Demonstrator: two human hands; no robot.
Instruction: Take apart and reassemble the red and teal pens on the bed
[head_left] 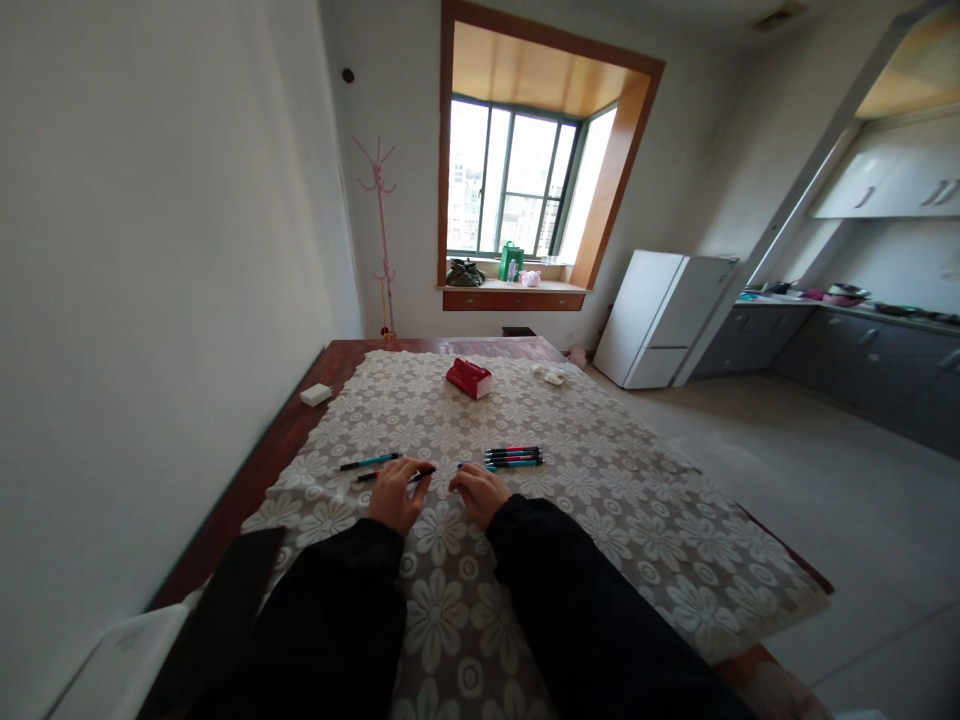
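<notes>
Over the flowered tablecloth, my left hand (400,494) pinches a dark pen (424,473) between thumb and fingers; only its black end shows. Behind that hand lies a red-and-black pen (367,477), partly covered, and beyond it a teal pen with black ends (369,461). My right hand (480,490) is close by on the right, its fingers curled together. A dark tip and a bit of teal show behind those fingers; whether they grip it is hidden. Just past my right hand, several teal, red and black pens (514,456) lie side by side.
A red tissue pack (469,379) and crumpled white items (549,374) lie toward the table's far end. On the left edge sits a small white box (316,395). A dark flat object (244,575) is by my left sleeve. The wall borders the table's left side.
</notes>
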